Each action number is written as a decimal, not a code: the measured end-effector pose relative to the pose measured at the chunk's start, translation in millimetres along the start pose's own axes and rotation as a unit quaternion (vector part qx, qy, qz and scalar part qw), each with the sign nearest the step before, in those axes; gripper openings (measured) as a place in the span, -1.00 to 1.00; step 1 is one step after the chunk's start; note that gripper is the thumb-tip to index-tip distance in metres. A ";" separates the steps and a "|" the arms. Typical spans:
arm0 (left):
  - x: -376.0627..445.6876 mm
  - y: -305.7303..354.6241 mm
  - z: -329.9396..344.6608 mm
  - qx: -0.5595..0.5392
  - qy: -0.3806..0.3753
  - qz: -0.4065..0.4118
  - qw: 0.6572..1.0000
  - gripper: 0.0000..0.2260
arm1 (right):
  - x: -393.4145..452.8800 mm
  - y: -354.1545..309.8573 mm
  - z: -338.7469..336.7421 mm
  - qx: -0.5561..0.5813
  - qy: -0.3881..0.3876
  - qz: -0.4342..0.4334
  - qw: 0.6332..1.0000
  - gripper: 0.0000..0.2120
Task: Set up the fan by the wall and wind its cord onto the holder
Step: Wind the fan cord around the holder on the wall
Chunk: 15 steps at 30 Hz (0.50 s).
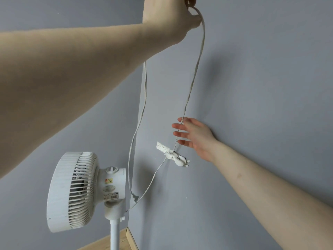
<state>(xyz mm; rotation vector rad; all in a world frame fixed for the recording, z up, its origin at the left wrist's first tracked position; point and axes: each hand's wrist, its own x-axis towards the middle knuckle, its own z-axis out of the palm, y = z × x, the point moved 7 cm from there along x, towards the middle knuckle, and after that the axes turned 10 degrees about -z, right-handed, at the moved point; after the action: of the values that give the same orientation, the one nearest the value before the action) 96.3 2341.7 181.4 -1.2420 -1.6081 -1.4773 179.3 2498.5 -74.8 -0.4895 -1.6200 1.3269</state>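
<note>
the scene is lit softly and evenly, moderately bright, with no glare or blown highlights. diffuse shadows are cast on the grey wall [252,87]: a blurred dark patch beside the cord [193,78], another behind the right hand [196,138], and a soft one beside the fan [81,192]. wide-angle distortion is seen at the edges, where the left forearm [63,83] is stretched large. focus is held reasonably across the view, though fine detail is slightly smeared. colours are muted and cool.
</note>
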 end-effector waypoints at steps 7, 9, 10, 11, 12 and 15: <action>9.1 -5.0 -16.4 -0.072 -0.176 -0.156 0.969 -0.56 | -2.1 -2.8 -9.7 0.072 0.058 0.077 0.993 -0.78; -8.8 -2.0 -15.1 -0.047 -0.253 -0.126 0.958 -0.65 | -1.8 -2.3 -13.3 0.089 0.083 0.089 0.989 -0.70; -22.2 -3.4 -9.5 -0.033 -0.306 -0.112 0.945 -0.73 | -1.6 -2.4 -15.6 0.096 0.094 0.090 0.987 -0.70; -37.8 -6.7 -4.6 -0.024 -0.359 -0.103 0.927 -0.80 | -2.3 -2.1 -17.2 0.105 0.100 0.092 0.985 -0.71; -55.8 -12.1 0.4 -0.024 -0.415 -0.098 0.904 -0.83 | -2.6 -1.9 -18.5 0.115 0.104 0.094 0.984 -0.74; -113.8 -36.0 20.6 -0.061 -0.586 -0.103 0.802 -0.79 | -5.8 -2.7 -22.6 0.139 0.115 0.093 0.979 -0.83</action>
<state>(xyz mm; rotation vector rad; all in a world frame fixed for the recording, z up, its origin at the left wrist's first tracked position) 108.0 2338.4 60.9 -2.3793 -2.4627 -0.8719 201.9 2505.0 -75.7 -0.6089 -1.1987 1.5470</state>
